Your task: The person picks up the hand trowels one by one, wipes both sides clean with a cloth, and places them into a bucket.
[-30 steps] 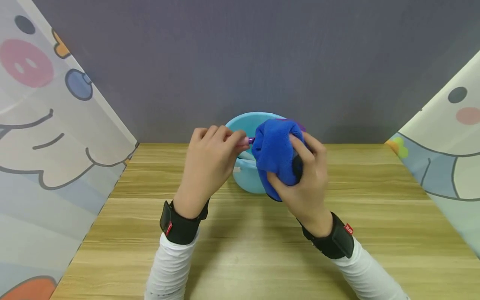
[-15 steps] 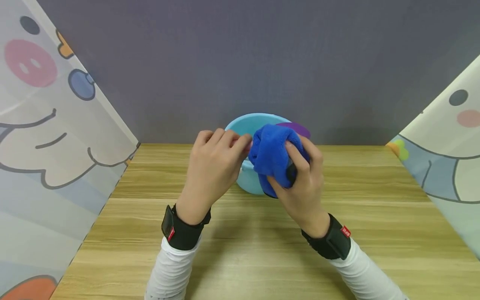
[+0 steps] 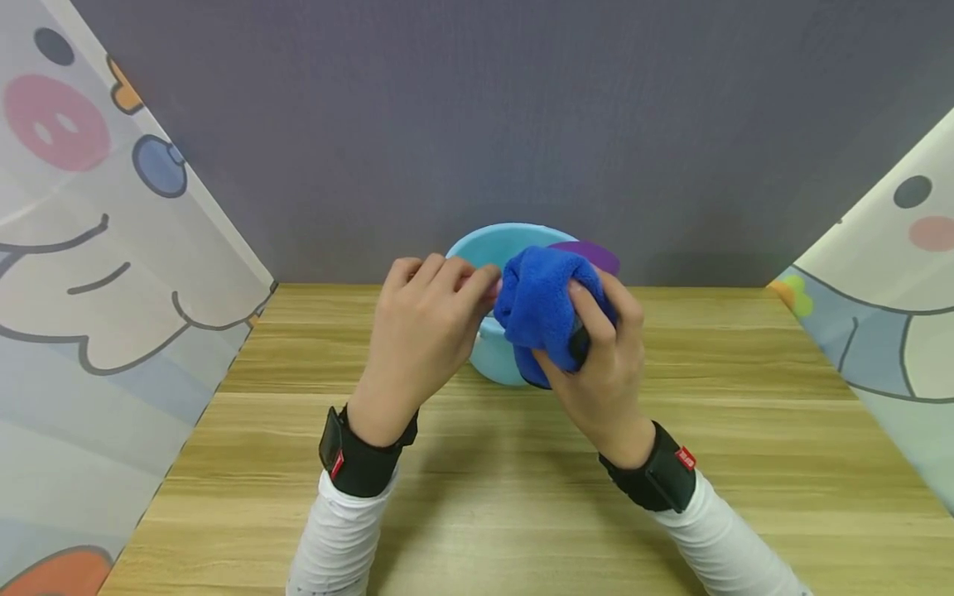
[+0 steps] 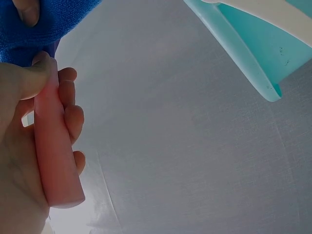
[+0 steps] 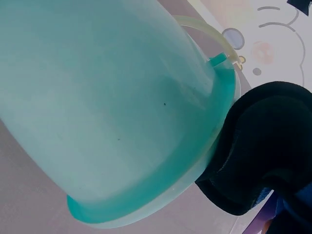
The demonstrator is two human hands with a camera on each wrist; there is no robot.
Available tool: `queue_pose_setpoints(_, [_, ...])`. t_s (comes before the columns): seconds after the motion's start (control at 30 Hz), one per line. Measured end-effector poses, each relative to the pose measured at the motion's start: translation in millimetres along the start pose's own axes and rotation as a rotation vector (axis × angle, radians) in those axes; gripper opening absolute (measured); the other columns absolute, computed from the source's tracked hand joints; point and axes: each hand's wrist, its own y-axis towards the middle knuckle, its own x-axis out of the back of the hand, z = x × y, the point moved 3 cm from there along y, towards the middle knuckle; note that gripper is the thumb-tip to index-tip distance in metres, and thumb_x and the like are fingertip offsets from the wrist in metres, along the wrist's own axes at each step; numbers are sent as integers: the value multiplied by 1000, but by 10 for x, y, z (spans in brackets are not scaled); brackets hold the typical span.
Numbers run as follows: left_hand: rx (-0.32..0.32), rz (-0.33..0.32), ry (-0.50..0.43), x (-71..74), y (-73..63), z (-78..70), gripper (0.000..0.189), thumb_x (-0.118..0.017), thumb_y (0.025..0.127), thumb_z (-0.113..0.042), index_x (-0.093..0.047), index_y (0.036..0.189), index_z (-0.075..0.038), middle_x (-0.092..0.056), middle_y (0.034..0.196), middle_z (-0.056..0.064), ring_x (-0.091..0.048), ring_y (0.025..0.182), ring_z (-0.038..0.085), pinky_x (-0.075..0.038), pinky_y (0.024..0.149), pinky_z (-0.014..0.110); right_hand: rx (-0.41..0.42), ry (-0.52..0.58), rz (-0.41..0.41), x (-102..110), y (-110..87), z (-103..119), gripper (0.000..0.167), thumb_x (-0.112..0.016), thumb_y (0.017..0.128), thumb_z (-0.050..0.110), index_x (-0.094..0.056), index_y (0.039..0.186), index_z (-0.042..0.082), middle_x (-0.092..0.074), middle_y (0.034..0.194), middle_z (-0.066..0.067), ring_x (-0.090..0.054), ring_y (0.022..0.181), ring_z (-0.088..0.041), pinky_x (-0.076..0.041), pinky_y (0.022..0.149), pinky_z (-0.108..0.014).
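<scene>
My left hand (image 3: 425, 319) grips the pink handle (image 4: 54, 146) of a purple shovel-like tool, its fingers wrapped round it in the left wrist view. My right hand (image 3: 607, 364) holds a blue plush cloth (image 3: 540, 298) with a black backing (image 5: 273, 141), folded over the middle of the tool. Past the cloth, the tool's flat, rounded purple end (image 3: 592, 252) sticks out at the upper right. The cloth hides the shaft between, and its left edge is right at my left fingertips. Both hands are held in front of a light blue bucket (image 3: 498, 360).
The bucket stands at the back of the wooden table (image 3: 477, 513), close to the grey wall (image 3: 477, 124), with its pale handle (image 5: 204, 29) attached. Cartoon-printed sheets (image 3: 127, 314) line both sides.
The cloth has slid left along the tool up to my left hand, covering the purple shaft and baring more of the rounded end. In the last half second almost nothing has moved.
</scene>
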Motion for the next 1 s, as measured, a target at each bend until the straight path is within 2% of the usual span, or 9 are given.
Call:
queue_pose_setpoints(0.33, [11, -10, -22, -9, -5, 28, 24, -56, 106, -28, -75, 105, -14, -73, 87, 2, -68, 81, 23, -49, 77, 39, -5, -17, 22, -2, 6, 6, 62, -80, 88, 30, -48, 138, 10, -47, 135, -26, -55, 123, -47, -50, 105, -58])
queue_pose_setpoints(0.53, [13, -36, -24, 11, 8, 40, 26, -56, 106, -30, -75, 100, -13, -71, 82, 2, -66, 78, 23, -48, 76, 40, -3, -22, 27, -1, 33, -4, 61, -76, 91, 34, -47, 139, 11, -46, 135, -26, -55, 123, -48, -49, 106, -58])
queue_pose_setpoints(0.67, [18, -26, -33, 23, 15, 48, 28, -55, 106, -32, -75, 100, -13, -71, 82, 2, -66, 77, 23, -47, 76, 40, -7, -42, 39, 19, 53, -4, 62, -77, 90, 34, -46, 139, 12, -46, 135, -26, -55, 123, -49, -50, 105, -60])
queue_pose_setpoints(0.83, [23, -21, -38, 15, 4, 74, 27, -57, 105, -33, -74, 99, -13, -70, 81, 3, -65, 75, 23, -48, 75, 41, -37, -26, 66, 51, 87, -3, 64, -79, 88, 34, -48, 139, 11, -47, 135, -26, -55, 125, -49, -49, 106, -60])
queue_pose_setpoints(1.0, [41, -36, -10, 46, 4, 129, 27, -59, 103, -34, -75, 98, -14, -71, 80, 4, -65, 75, 24, -48, 76, 41, -78, 6, 86, 75, 138, -36, 65, -76, 90, 41, -48, 140, 11, -46, 137, -26, -52, 128, -48, -47, 108, -59])
